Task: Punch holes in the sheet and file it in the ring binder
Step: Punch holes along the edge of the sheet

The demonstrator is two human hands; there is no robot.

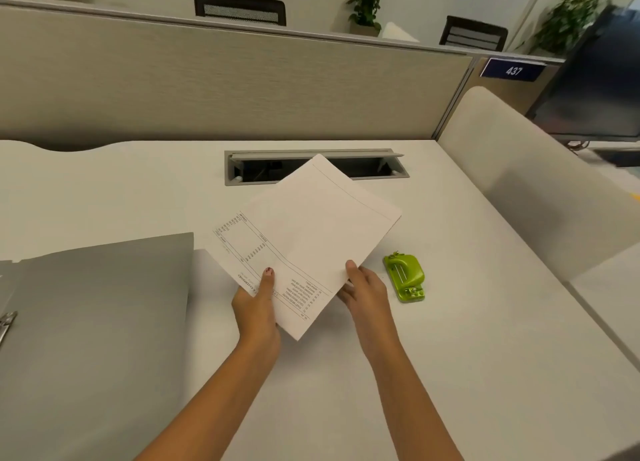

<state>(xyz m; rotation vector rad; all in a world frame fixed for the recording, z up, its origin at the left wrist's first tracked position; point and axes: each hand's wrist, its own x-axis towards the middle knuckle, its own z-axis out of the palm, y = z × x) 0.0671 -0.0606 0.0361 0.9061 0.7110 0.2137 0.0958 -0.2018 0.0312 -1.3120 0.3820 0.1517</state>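
I hold a white printed sheet (pixel 311 232) tilted above the middle of the white desk (pixel 450 374), its text upside down to me. My left hand (pixel 256 308) pinches its near left edge, thumb on top. My right hand (pixel 363 287) grips the near right edge, fingers under the paper. A small green hole punch (pixel 405 277) lies on the desk just right of my right hand, not touched. The grey ring binder (pixel 93 322) lies open at the left, with its metal clip (pixel 7 325) at the frame's left edge.
A grey cable tray (pixel 381 169) with its lid up is sunk in the desk behind the sheet. A beige partition (pixel 207 90) closes the back. A white side divider (pixel 519 183) and a dark monitor (pixel 595 90) stand at the right.
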